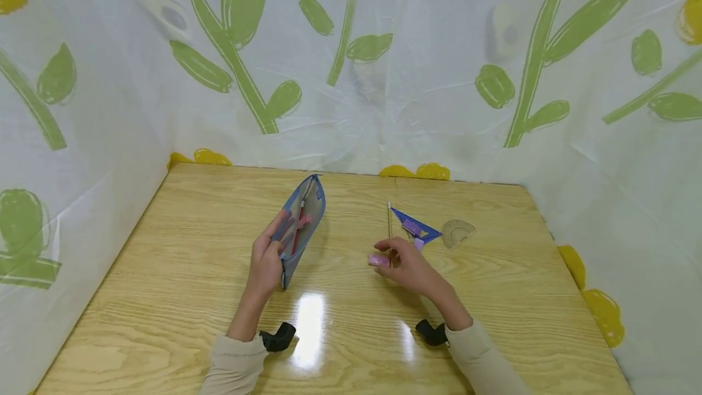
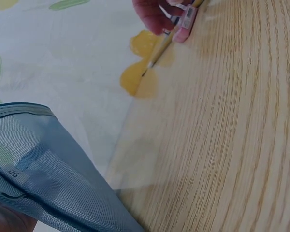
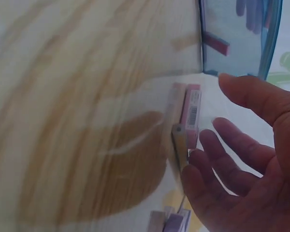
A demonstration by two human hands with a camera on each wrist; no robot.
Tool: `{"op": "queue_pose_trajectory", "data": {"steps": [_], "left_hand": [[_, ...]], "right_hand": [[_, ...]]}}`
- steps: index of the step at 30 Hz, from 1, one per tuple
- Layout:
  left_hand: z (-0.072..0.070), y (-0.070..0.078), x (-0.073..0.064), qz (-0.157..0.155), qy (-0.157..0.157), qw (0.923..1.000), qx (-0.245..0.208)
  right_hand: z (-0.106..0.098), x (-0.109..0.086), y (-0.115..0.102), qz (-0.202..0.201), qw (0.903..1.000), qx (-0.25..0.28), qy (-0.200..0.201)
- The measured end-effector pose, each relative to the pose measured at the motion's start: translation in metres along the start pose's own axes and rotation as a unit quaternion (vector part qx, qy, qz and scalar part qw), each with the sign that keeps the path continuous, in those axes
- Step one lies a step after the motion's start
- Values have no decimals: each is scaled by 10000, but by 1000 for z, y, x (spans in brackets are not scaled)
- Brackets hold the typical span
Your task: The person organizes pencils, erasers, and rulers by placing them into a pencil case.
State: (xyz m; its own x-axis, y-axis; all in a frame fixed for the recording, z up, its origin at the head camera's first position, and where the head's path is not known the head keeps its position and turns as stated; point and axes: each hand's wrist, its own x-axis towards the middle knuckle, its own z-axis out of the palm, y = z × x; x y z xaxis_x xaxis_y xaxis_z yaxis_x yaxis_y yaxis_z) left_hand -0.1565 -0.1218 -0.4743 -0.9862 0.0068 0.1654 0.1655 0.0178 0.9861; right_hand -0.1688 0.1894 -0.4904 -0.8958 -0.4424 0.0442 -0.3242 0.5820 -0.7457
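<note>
My left hand [image 1: 276,238] grips the near side of a blue mesh pencil case [image 1: 304,219], holding it up on its edge with the mouth open. A red pen and a pink item lie inside. In the left wrist view the case [image 2: 53,174] fills the lower left. My right hand [image 1: 385,255] rests on the table with relaxed, spread fingers [image 3: 241,154]. Its fingertips are at a pink eraser [image 1: 378,259] [image 3: 191,112] and the near end of a wooden pencil [image 1: 390,224] [image 2: 159,47]. I see no grip on either.
A blue set square [image 1: 418,227], small purple pieces [image 1: 411,228] and a clear protractor [image 1: 457,233] lie on the wooden table [image 1: 181,297] beyond my right hand. Flower-print plastic sheeting [image 1: 417,78] walls the table on three sides.
</note>
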Motion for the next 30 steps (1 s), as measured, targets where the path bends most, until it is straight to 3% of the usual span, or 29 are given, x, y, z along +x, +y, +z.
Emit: {"op": "queue_pose_trajectory", "data": {"steps": [8, 17, 24, 30], "left_hand": [[-1, 0, -1, -47, -30, 9999, -140], [1, 2, -2, -90, 7, 9999, -69], [1, 1, -2, -30, -67, 9999, -136], [3, 3, -2, -67, -50, 9999, 96]], "right_hand": [[-3, -4, 0, 461, 9989, -103, -3], [-3, -4, 1, 327, 9990, -274, -144], [-2, -3, 1, 390, 9980, -505, -28], [-3, -4, 2, 449, 9972, -604, -1]]}}
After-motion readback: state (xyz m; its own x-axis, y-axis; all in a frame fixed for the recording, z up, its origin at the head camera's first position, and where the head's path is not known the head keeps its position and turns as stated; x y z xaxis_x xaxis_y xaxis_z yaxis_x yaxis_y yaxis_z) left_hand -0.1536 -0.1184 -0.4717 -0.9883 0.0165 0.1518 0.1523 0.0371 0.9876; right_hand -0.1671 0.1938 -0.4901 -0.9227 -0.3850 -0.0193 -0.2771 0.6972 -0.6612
